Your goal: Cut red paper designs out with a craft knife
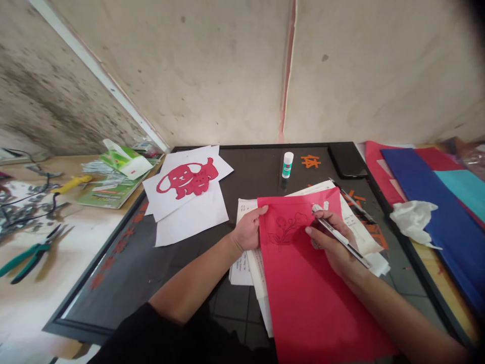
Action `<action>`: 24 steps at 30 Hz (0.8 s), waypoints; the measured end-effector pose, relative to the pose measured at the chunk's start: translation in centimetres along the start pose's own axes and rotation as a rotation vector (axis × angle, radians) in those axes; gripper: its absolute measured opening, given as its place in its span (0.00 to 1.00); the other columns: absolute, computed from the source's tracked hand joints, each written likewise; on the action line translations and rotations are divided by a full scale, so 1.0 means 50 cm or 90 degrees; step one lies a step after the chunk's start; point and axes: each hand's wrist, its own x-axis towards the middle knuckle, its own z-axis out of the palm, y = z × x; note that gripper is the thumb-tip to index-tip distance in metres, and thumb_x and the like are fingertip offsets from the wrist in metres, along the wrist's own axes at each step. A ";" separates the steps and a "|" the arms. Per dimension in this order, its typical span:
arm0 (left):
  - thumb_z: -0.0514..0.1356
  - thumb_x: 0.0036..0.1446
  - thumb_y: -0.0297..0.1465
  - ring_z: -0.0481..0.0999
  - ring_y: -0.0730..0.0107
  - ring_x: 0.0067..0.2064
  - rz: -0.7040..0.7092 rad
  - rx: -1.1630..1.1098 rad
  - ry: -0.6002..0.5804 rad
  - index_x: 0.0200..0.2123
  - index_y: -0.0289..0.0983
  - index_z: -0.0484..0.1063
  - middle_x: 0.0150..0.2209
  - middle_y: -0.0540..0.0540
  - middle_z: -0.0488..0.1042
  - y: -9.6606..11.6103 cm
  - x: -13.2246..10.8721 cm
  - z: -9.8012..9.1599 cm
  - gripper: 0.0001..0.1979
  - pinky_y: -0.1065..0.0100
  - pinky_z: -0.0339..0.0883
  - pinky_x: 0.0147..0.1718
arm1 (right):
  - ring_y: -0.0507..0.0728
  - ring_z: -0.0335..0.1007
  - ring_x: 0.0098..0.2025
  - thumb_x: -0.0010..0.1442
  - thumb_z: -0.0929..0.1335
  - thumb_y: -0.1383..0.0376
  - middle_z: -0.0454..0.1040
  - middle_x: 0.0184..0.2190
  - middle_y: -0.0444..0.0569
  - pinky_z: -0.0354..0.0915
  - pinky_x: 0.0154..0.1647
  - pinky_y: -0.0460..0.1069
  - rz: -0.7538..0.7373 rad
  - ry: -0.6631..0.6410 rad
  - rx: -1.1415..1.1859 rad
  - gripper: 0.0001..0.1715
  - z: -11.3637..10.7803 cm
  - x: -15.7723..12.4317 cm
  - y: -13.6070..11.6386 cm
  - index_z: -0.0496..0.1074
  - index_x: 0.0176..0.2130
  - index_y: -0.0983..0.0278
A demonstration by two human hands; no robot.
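Note:
A large sheet of red paper [303,298] bears a dark line drawing of a flowering sprig [285,230]. My left hand [248,230] pinches its left edge, thumb on top and the other fingers beneath. In my right hand [333,235] is a slim silver craft knife [343,236], slanting down toward the back of my wrist. Its tip end is near the sheet's upper right, to the right of the drawing, beside small white patches [326,205]; contact with the paper cannot be made out. Written sheets [242,268] lie stacked under the red paper.
A glue stick [287,166] stands behind the sheet, with a phone [346,162] at back right. Red animal cut-outs [185,179] lie on white paper at left. Pliers [36,253] rest far left. A pen [352,201], crumpled tissue [415,222] and blue paper [428,202] are at right.

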 end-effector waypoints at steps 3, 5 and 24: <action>0.55 0.63 0.39 0.75 0.51 0.56 -0.004 0.005 -0.004 0.43 0.29 0.76 0.42 0.37 0.80 0.000 0.000 -0.001 0.19 0.54 0.59 0.61 | 0.47 0.56 0.21 0.47 0.78 0.63 0.67 0.25 0.39 0.53 0.19 0.45 -0.012 -0.005 0.054 0.18 -0.002 0.000 -0.002 0.71 0.37 0.57; 0.54 0.63 0.39 0.75 0.51 0.56 -0.005 0.008 -0.002 0.43 0.30 0.76 0.42 0.37 0.80 -0.002 0.001 -0.004 0.19 0.54 0.59 0.61 | 0.47 0.57 0.21 0.47 0.78 0.64 0.67 0.25 0.39 0.53 0.19 0.44 0.018 -0.013 0.095 0.17 -0.001 0.000 -0.007 0.71 0.35 0.57; 0.57 0.60 0.41 0.73 0.48 0.58 -0.010 0.084 -0.019 0.43 0.30 0.75 0.44 0.35 0.80 -0.010 0.005 -0.009 0.19 0.50 0.58 0.61 | 0.49 0.66 0.25 0.41 0.79 0.67 0.71 0.27 0.39 0.60 0.21 0.44 0.179 0.005 0.183 0.17 0.008 0.005 -0.028 0.72 0.31 0.59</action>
